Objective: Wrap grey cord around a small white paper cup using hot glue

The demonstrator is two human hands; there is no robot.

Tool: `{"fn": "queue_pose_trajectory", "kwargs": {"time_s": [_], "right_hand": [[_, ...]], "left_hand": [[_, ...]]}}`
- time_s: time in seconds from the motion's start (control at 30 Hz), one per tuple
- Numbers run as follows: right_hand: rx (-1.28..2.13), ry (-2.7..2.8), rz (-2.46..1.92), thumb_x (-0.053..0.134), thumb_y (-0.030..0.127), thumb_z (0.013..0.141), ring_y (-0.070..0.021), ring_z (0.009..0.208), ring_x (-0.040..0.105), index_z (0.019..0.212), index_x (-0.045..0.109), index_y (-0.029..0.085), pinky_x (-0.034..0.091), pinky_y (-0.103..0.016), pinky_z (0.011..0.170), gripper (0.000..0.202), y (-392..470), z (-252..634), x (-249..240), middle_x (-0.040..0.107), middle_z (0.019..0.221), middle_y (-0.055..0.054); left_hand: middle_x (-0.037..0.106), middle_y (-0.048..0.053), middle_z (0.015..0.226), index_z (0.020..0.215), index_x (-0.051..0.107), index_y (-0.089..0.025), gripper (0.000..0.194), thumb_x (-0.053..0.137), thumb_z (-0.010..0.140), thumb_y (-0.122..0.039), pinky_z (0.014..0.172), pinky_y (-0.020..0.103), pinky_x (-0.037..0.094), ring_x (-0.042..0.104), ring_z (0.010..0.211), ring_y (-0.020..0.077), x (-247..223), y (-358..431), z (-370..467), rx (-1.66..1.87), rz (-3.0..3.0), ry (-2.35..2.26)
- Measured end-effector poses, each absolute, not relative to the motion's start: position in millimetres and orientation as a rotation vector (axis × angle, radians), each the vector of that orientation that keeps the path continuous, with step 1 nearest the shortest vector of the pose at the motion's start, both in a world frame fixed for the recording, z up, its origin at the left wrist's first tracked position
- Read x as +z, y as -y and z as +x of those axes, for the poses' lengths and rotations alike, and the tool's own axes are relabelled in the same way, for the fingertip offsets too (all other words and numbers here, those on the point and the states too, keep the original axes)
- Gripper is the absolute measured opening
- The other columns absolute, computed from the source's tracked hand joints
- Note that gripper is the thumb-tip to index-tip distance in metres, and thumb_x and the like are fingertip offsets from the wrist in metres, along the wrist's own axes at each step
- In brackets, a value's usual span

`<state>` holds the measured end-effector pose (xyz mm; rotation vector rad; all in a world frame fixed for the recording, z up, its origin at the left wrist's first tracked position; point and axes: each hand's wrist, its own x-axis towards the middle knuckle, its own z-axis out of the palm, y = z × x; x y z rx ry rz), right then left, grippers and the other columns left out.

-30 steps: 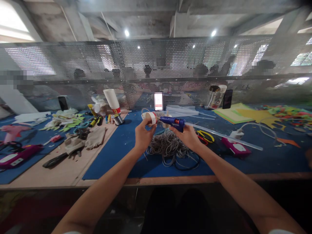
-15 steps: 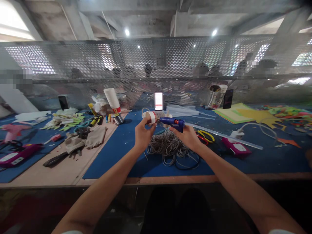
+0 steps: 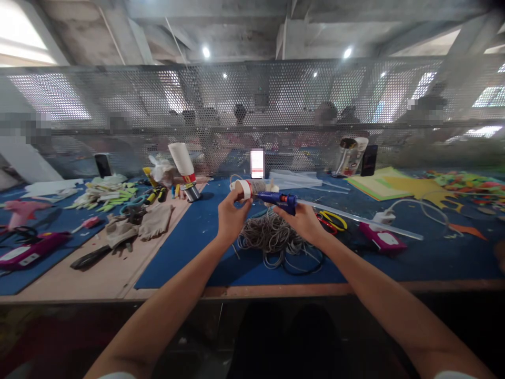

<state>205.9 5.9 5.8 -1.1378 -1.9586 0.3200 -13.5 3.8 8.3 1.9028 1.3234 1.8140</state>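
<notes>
My left hand (image 3: 232, 215) is closed around a paper cup (image 3: 247, 189) lying on its side, with a white and red band and grey cord wound round it. In my right hand (image 3: 303, 221) is a blue hot glue gun (image 3: 280, 199), its nozzle pointing left at the cup. Whether the nozzle touches the cup, I cannot tell. A long clear glue stick (image 3: 363, 217) runs out of the gun's back towards the right. Below both hands lies a tangled heap of grey cord (image 3: 272, 237) on the blue mat (image 3: 177, 252).
Scissors with yellow handles (image 3: 335, 221) and a magenta power strip (image 3: 382, 238) lie to the right. A lit phone (image 3: 257, 163) stands ahead by the perforated screen (image 3: 229, 100). Stacked paper cups (image 3: 181, 160), work gloves (image 3: 155, 221) and coloured sheets (image 3: 379, 184) lie around.
The glue gun and its stick have shifted slightly left. The cup seems turned a little, showing more of its wound cord. My arms stay nearly in place.
</notes>
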Motion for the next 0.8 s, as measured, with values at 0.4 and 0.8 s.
{"fn": "queue_pose_trajectory", "kwargs": {"time_s": [0.4, 0.8], "right_hand": [[0.334, 1.972, -1.153, 0.055, 0.057, 0.09, -0.0206, 0.065, 0.061, 0.102, 0.071, 0.017, 0.043, -0.031, 0.065, 0.044, -5.9, 204.8, 5.8, 0.064, 0.066, -0.003], [0.326, 1.994, -1.121, 0.053, 0.056, 0.091, -0.0222, 0.073, 0.064, 0.107, 0.07, 0.018, 0.044, -0.032, 0.067, 0.044, -4.8, 205.8, 5.8, 0.069, 0.078, -0.005]], "left_hand": [[0.073, 0.006, 0.096, 0.106, 0.07, -0.017, 0.025, 0.064, 0.081, -0.018, 0.085, 0.035, 0.052, 0.066, 0.088, 0.0191, 5.1, -7.4, -15.0, 1.81, 1.9, -1.292], [0.074, 0.007, 0.098, 0.107, 0.07, -0.018, 0.026, 0.065, 0.081, -0.018, 0.086, 0.036, 0.053, 0.066, 0.088, 0.0198, 5.7, -7.3, -14.4, 1.812, 1.895, -1.274]]}}
